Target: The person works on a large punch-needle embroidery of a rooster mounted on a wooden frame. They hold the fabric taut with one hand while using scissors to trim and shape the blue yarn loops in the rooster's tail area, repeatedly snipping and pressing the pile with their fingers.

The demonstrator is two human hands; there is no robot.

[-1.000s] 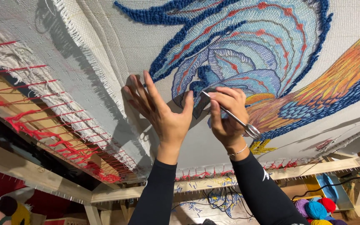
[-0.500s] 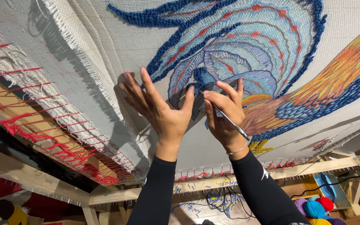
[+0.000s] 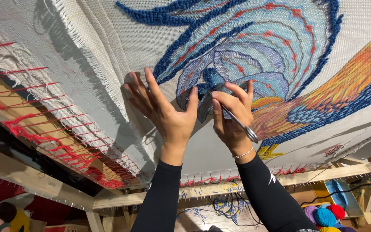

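We press our left hand (image 3: 166, 114), wide open, on the tufted cloth (image 3: 121, 38) | right hand (image 3: 232, 118) holds scissors (image 3: 237, 121) at 3 o'clock of it.

The right hand (image 3: 233, 115) is lifting its small scissors (image 3: 237, 119) from a flat lie toward the blue tufted yarn (image 3: 211, 77), the tips now pointing up at the cloth. The left hand (image 3: 165, 112) is sliding slightly rightward, thumb nearing the blue patch.

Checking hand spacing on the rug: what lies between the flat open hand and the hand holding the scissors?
In the head view, only a narrow strip of tufted cloth, dark blue yarn, shows between the left hand and right hand, which holds scissors.
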